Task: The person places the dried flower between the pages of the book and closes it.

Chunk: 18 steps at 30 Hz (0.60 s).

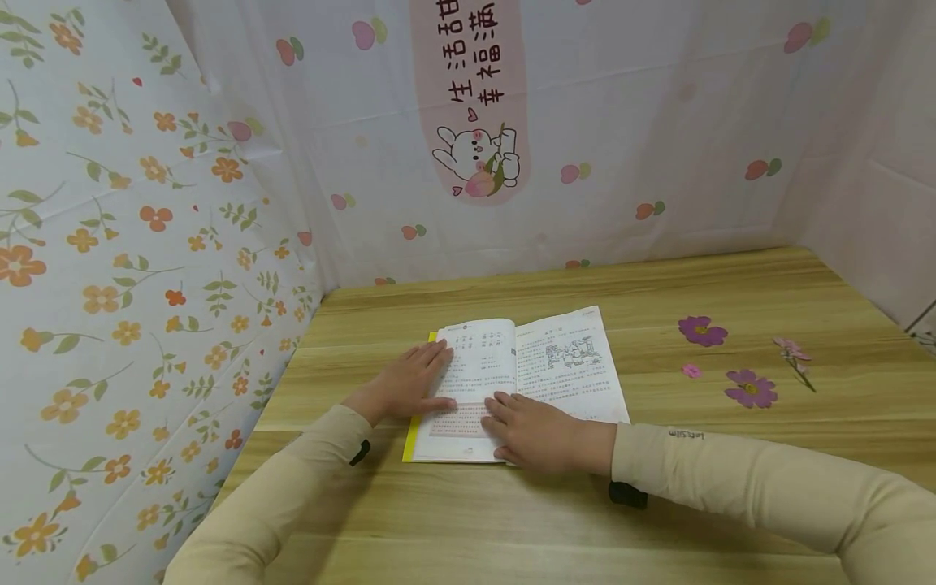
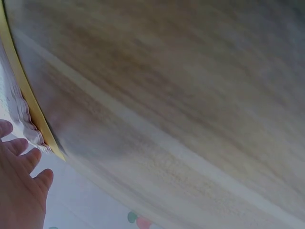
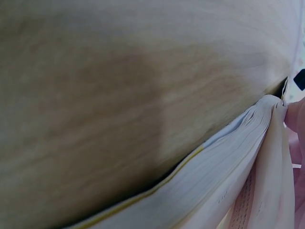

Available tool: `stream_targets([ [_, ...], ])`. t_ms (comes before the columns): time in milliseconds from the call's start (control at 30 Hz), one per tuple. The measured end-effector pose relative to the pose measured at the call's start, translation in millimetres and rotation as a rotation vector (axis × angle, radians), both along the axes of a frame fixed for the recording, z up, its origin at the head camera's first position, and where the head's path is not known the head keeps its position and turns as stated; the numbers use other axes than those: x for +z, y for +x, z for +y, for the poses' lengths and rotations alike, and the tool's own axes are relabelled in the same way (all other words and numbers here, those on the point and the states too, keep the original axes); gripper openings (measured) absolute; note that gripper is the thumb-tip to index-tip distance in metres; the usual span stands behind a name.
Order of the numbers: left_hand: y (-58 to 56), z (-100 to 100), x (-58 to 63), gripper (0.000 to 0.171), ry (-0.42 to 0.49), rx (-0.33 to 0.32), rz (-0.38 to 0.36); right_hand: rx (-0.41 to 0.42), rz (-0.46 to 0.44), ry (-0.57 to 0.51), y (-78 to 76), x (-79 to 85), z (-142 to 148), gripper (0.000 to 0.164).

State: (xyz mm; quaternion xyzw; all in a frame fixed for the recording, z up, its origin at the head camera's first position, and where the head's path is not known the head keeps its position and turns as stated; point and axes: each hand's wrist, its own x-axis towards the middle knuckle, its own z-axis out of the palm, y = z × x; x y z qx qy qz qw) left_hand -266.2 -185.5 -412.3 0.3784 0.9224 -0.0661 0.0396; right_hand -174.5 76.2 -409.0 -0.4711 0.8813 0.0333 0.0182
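Note:
An open book (image 1: 563,378) with printed pages and a yellow cover edge lies on the wooden table. My left hand (image 1: 409,382) rests on the outer edge of its left page, fingers extended and thumb apart. My right hand (image 1: 541,435) lies over the lower part of the book near the spine, fingertips touching the left page. In the left wrist view, the left hand (image 2: 21,186) shows spread fingers beside the page edges. The right wrist view catches the book's page block (image 3: 205,186) from its lower edge; only part of the right hand (image 3: 296,131) shows there.
Right of the book lie two purple flowers (image 1: 704,331), a small pink flower (image 1: 691,370) and a pink flower sprig (image 1: 793,357). The wooden table (image 1: 453,520) meets a patterned cloth (image 1: 621,122) at the back. Flowered cloth (image 1: 132,341) hangs at the left.

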Motion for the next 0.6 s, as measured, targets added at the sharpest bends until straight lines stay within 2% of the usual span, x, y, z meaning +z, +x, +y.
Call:
stream_targets([
  [167,0.5,1.5,-0.7,0.097,-0.017,0.019,-0.017,0.033,0.048,0.034,-0.6,0.1,0.0,0.052],
  [367,0.1,2.3,-2.4,0.099,-0.051,0.023,-0.015,0.027,0.045,0.047,-0.1,1.1,-0.4,0.052],
  [600,0.4,2.2,-2.7,0.097,-0.046,0.024,-0.038,0.025,0.037,0.029,0.5,4.3,-0.5,0.051],
])
